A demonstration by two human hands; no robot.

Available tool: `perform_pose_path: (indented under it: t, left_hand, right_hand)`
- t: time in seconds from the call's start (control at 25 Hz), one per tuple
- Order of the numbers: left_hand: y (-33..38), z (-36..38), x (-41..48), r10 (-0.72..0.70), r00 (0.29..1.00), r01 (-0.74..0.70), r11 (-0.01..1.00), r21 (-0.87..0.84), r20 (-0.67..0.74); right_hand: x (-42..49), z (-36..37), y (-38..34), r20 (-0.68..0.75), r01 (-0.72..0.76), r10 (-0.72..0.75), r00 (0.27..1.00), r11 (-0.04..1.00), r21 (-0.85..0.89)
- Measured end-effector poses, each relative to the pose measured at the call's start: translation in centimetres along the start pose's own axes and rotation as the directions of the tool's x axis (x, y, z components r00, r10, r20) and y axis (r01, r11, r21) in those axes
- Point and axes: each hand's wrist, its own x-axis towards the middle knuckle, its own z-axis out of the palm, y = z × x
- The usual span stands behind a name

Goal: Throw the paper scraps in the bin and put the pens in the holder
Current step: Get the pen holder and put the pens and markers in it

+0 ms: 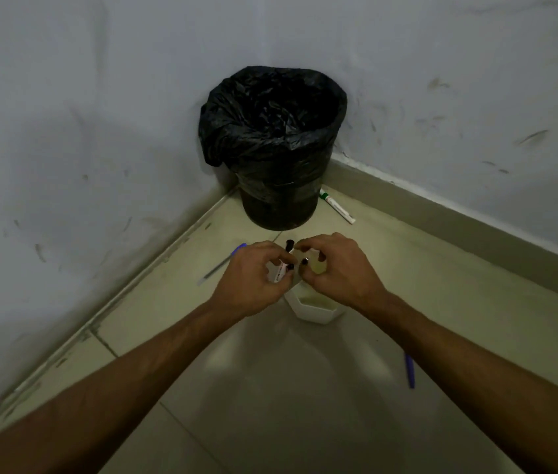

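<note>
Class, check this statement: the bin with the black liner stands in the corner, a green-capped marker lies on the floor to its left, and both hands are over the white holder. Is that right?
One detail is wrong. In the head view the green-capped marker lies on the floor to the right of the bin, not its left. The rest stands: the bin is in the corner, and the left hand and right hand are over the white holder.
</note>
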Motion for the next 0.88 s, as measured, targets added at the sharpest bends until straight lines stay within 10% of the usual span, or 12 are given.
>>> perform_pose_path:
  t: [0.12, 0.24, 0.44, 0.68, 0.88]
  left_hand:
    - [-0.6, -0.4, -0.4, -0.049, 0.998, 0.052, 0.996, -0.077, 0.042]
    - [-1.7, -0.8, -0.1, -0.154, 0.983, 0.141, 0.982, -0.128, -0.102]
    - [-3.0, -0.4, 0.2, -0.316, 0.938, 0.305, 0.948, -0.09, -0.146]
    - [-3.5, 0.4, 0.3, -0.412, 0.904, 0.397, 0.909, -0.129, -0.118]
    - [-4.9, -1.2, 0.3, -0.522, 0.841, 0.497, 0.849, -0.181, -0.14]
  right_hand:
    - [-1.9, -1.2, 1.0, -0.153, 0.001, 0.017, 0.988, 0.993, 0.12]
    - [-3.5, -1.7, 4.6, -0.346, -0.289, 0.349, 0.871, 0.933, 0.214]
    - [-9.1, -1.7, 11.9, 0.152, -0.755, 0.796, 0.587, 0.605, -0.254]
    - [-9.3, -0.9, 12.4, 0.206, -0.701, 0.727, 0.656, 0.687, -0.193]
    - [-4.7, -3.4, 7.6, 0.099, -0.609, 0.737, 0.668, 0.466, 0.642]
